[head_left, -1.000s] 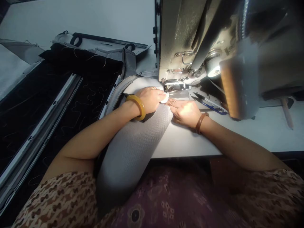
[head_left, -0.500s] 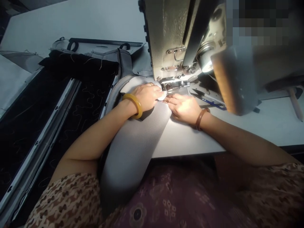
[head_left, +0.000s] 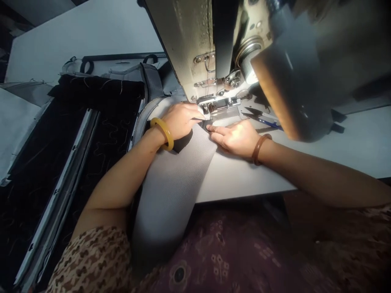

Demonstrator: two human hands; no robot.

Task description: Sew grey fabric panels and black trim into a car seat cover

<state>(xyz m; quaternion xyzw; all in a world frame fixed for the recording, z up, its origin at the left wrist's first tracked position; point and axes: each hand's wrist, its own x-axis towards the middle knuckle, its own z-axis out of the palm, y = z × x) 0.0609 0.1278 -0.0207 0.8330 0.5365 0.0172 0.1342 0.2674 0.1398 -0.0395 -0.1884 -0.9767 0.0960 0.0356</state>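
A piece of grey mesh fabric lies under the sewing machine and hangs down over the table's front edge. My left hand, with a yellow bangle at the wrist, has its fingers closed on the fabric just left of the presser foot. A dark patch shows on the fabric below that palm. My right hand grips the fabric's right edge close in front of the foot, its index fingertip pressing on a small dark piece. The right thumb is hidden.
Thread snips with blue on the handle lie right of the needle area. An orange-and-grey lamp-like housing hangs above them. Dark quilted panels with pale edging spread at left. The white tabletop reaches under my right forearm.
The view has shifted, so the machine appears further left. My left fingers have drawn back leftward from the right fingertips, uncovering the small dark piece by the foot.
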